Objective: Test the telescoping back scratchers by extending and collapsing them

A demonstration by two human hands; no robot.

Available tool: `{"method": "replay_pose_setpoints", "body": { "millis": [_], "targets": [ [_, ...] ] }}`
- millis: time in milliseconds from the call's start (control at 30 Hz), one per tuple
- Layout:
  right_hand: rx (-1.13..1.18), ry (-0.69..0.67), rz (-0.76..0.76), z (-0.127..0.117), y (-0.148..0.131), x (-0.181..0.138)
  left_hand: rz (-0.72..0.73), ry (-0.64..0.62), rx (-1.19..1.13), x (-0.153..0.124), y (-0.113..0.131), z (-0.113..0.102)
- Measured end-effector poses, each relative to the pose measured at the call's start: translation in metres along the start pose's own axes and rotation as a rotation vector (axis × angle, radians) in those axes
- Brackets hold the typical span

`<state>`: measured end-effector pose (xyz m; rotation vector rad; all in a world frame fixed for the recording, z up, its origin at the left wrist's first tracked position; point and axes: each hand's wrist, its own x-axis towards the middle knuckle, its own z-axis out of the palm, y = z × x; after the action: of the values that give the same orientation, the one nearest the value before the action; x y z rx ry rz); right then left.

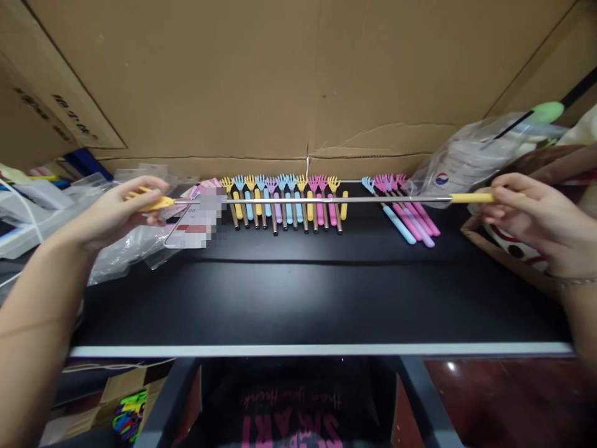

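Note:
I hold a telescopic back scratcher (pixel 317 200) stretched out level above the black table (pixel 298 298). My left hand (pixel 119 208) is closed on its yellow claw head at the left. My right hand (pixel 527 208) is closed on its yellow handle at the right. The thin metal rod runs between them, in front of a row of small back scratchers (pixel 284 202) in yellow, blue, purple and pink lying side by side at the table's back. A looser bunch of pink, blue and purple ones (pixel 405 211) lies further right.
Cardboard walls (pixel 280 81) close off the back and sides. Clear plastic bags (pixel 125 246) and a card lie at the left, a printed plastic bag (pixel 461 165) at the right. A brown box edge (pixel 504 249) sits under my right hand.

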<state>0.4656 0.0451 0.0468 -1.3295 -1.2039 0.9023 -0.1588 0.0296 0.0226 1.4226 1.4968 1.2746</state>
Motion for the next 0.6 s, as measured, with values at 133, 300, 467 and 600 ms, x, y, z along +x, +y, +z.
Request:
{"method": "replay_pose_setpoints", "body": {
  "millis": [133,300,467,600],
  "targets": [
    [0.186,0.214,0.124,0.023,-0.006,-0.005,-0.072,0.116,-0.191,0.002,0.003,0.010],
    [0.293,0.283,0.157,0.049,-0.007,-0.014,-0.156,0.249,-0.376,0.000,0.011,0.030],
    [0.260,0.365,0.108,0.061,-0.002,-0.016,-0.208,0.439,-0.543,-0.012,0.017,0.049],
    [0.301,0.412,0.103,0.071,-0.003,-0.019,-0.183,0.536,-0.656,-0.020,0.023,0.058]
  ]
}}
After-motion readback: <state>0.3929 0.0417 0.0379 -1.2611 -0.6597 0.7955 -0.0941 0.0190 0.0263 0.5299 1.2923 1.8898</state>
